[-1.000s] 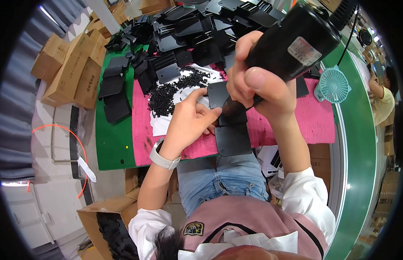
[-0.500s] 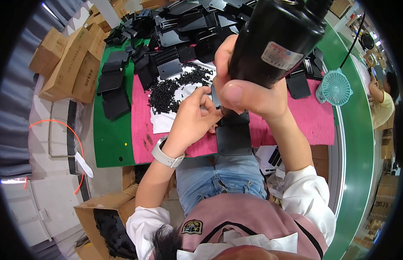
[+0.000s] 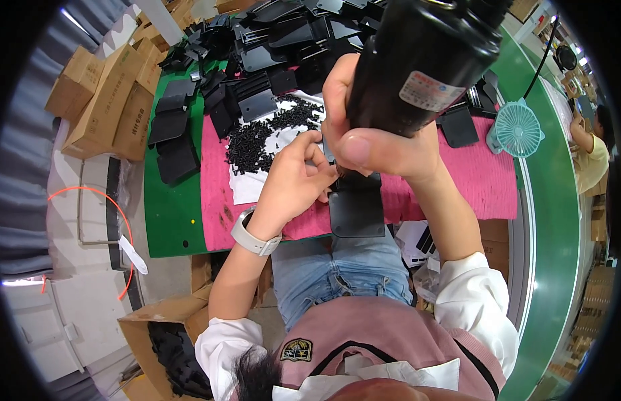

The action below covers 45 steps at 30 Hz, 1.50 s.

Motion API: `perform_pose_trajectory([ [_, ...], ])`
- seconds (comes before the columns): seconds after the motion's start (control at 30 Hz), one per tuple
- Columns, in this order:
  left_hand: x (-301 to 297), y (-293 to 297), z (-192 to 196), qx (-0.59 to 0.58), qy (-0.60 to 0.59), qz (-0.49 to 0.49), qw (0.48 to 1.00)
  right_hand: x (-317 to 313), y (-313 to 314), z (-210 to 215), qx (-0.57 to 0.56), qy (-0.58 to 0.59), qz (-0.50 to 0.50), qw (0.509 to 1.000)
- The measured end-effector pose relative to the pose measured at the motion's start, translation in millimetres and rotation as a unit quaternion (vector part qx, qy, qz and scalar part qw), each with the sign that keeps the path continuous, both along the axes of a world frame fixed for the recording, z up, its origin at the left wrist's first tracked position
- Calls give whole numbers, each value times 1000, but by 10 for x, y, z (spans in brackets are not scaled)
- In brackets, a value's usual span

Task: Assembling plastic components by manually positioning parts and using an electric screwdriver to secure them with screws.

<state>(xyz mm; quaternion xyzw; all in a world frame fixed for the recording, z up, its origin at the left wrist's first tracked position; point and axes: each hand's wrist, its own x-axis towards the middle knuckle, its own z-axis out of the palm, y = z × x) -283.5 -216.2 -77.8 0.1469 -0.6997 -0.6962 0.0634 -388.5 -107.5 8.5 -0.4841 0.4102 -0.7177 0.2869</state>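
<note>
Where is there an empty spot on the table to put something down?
The pink mat is bare between the right hand and the little fan. The green table is bare near its front left corner. The back is crowded with black parts and screws.

power tool [image 3: 424,60]: top cut off by frame | tip hidden behind right hand [image 3: 377,144] | screws [image 3: 257,134]: too small

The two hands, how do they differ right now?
The right hand is wrapped around a big black power tool, held upright; the left hand holds no tool, its fingers pinched at the tool's tip. The left wrist wears a white watch; the right wrist is bare. Both work over the black plate.
</note>
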Motion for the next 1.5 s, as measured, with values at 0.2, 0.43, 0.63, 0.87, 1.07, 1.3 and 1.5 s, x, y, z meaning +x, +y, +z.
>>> perform_pose_trajectory([
  [0.2, -3, 7, 32, -7, -10, 0, 1000, -48, 35, -25, 2, -4, 7, 1000],
  [0.43, -6, 4, 24, -15, 9, -8, 1000, -79, 51, -57, 5, -10, 17, 1000],
  [0.63, -7, 15, 71, -13, -21, -5, 1000, -77, 47, -72, 7, -14, 23, 1000],
  [0.87, -7, 12, 57, -10, -8, -7, 1000, -111, 83, -69, 5, -16, 33, 999],
  [1.07, 6, 5, 110, -51, -9, -15, 999, -7, 28, -9, -14, -3, 50, 999],
  [1.3, 13, 57, 218, -86, -19, -10, 996, 21, 31, 29, 3, 11, 20, 1000],
  [1.5, 5, 60, 158, -145, -9, 13, 989, -43, 64, 34, -6, 34, 16, 999],
])
